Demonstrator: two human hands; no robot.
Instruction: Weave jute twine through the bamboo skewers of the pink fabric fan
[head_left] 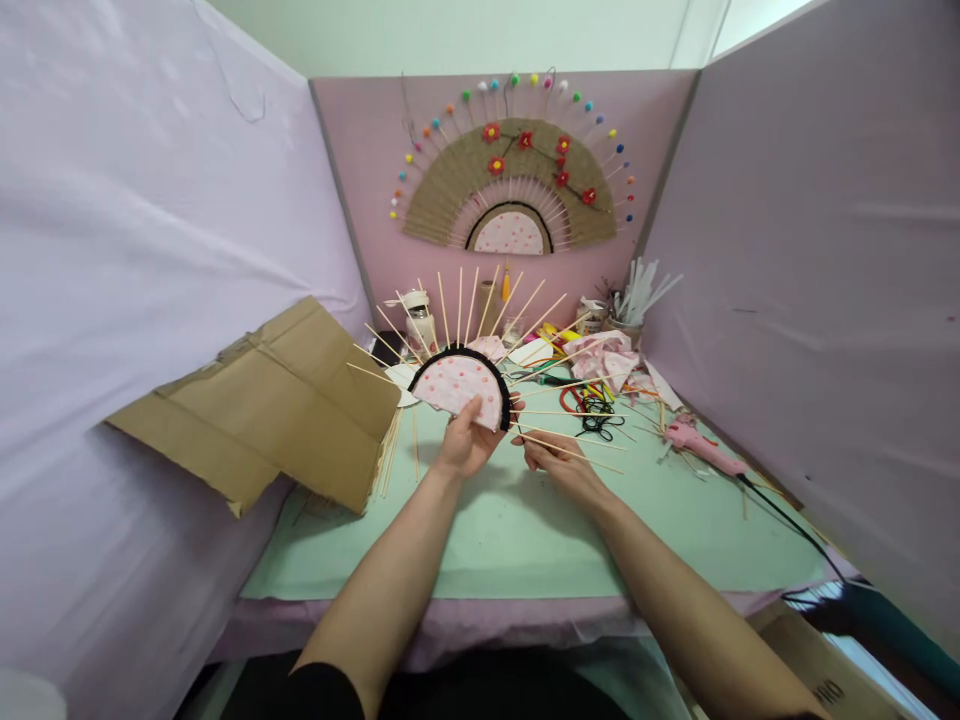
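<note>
A half-round piece covered in pink dotted cloth (457, 385) is held up over the green table, tilted down to the right. Black cord lines its curved edge, and several thin wooden sticks (441, 305) fan out from it. My left hand (466, 440) grips the piece at its lower right, thumb on the cloth. Just right of it, my right hand (559, 462) is closed, its fingertips pinching a thin black cord (519, 428) near the lowest sticks.
Cardboard (300, 400) leans at the left. A finished fan (510, 170) hangs on the back wall. Pink glue gun (705, 447) and its cable lie right. Black cord tangle (598, 412), red-handled scissors (571, 400), pink cloth (602, 358) and jars stand or lie behind the hands.
</note>
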